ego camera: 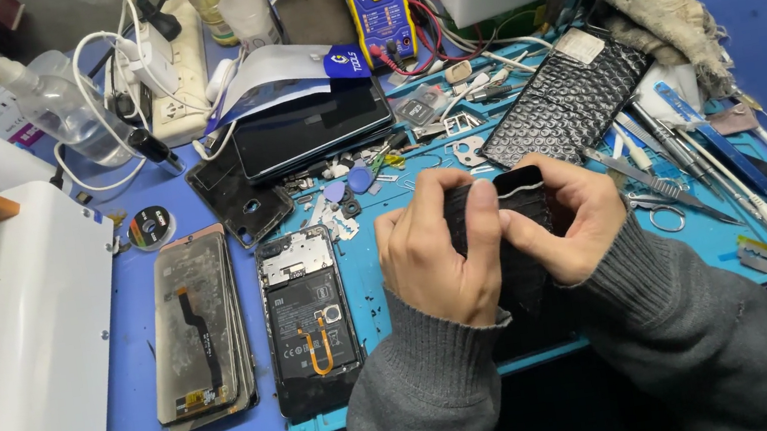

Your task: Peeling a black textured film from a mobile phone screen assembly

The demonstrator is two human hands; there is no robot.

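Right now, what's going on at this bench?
A person in a grey sweater holds a black phone-sized part in both hands over a blue work mat. The left hand clasps its left side and the right hand pinches its top edge. An opened phone lies beside the left hand, with a detached screen further left. Tweezers and other small tools lie to the right.
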